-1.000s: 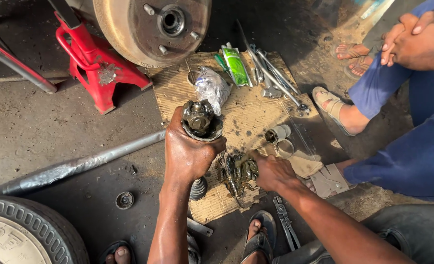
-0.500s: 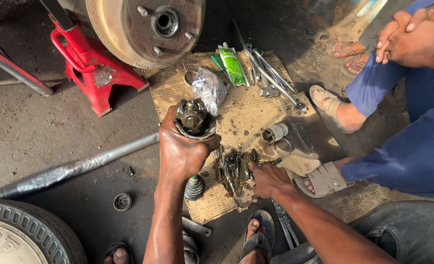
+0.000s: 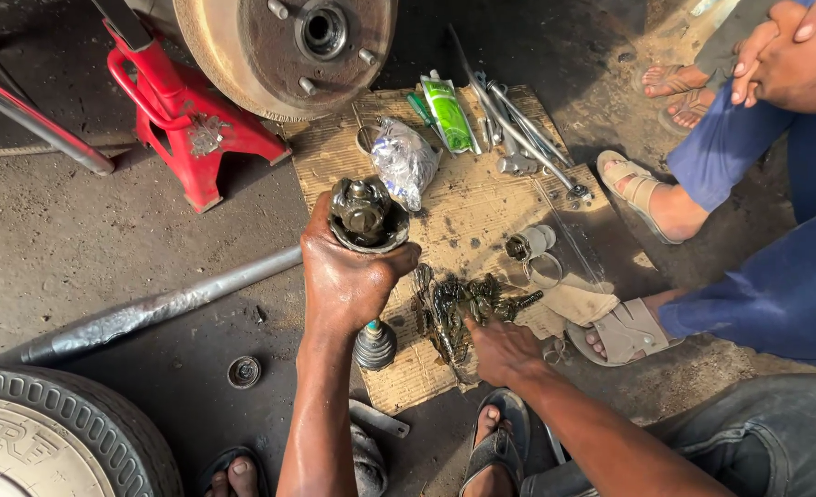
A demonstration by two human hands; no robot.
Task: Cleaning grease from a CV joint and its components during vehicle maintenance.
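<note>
The greasy joint housing [image 3: 367, 214] is being held upright above the left part of the cardboard sheet [image 3: 482, 207], its open cup facing up toward the camera. It is being grasped from below by the left hand [image 3: 348, 281], the grip clenched around its outer wall, with the black rubber boot [image 3: 374, 345] showing just under the wrist. Near the sheet's front edge, a pile of small greasy parts [image 3: 468, 304] is being touched by the right hand [image 3: 505, 350]; its fingers are being pressed onto the pile, and whether anything is being pinched cannot be told. Two short metal rings [image 3: 537, 258] are lying just right of the pile. Toward the far edge of the sheet, a crumpled plastic bag [image 3: 406, 161], a green tube [image 3: 448, 112] and a bundle of long wrenches [image 3: 518, 129] are being kept. Beyond the far left corner, a brake drum [image 3: 288, 46] is being propped beside a red jack stand [image 3: 192, 129]. A grey steel pipe [image 3: 160, 308] is lying on the floor left of the sheet, with a tyre [image 3: 49, 442] nearer the camera. At the right edge, another person's sandalled feet [image 3: 624, 327] and blue trousers [image 3: 776, 276] are being seen.
</note>
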